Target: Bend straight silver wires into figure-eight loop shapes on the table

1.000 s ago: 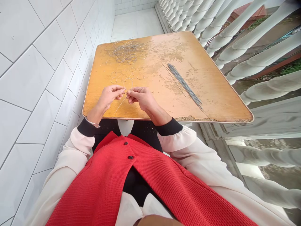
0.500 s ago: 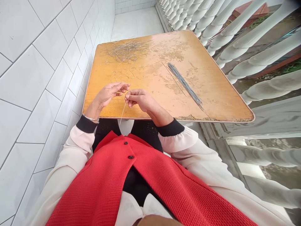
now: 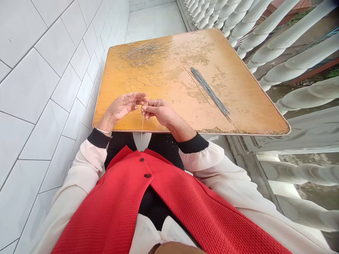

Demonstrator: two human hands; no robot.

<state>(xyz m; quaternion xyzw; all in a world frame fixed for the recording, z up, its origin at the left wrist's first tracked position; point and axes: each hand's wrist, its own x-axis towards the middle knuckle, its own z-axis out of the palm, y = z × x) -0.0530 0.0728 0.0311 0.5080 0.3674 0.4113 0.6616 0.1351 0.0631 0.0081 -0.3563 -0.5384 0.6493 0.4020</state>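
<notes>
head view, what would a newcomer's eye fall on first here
The bright red garment fills the lower middle of the view. Above it, over the near side of the table, the right hand pinches a thin looped wire beside the left hand. A tangle of bent wires lies far left, a straight grey bundle at right.

Looks like thin, smooth metal in the bent wire (image 3: 142, 123), with a dull grey sheen on the straight bundle (image 3: 210, 92) and the tangled pile (image 3: 145, 54). Shows wood grain under a semi-gloss finish on the tabletop (image 3: 246, 109), worn rough and matt in patches. Passes for textured matt cloth on the red vest (image 3: 113, 201), smooth fabric on the white sleeves (image 3: 79, 183), and glossy tile on the wall (image 3: 31, 84).
</notes>
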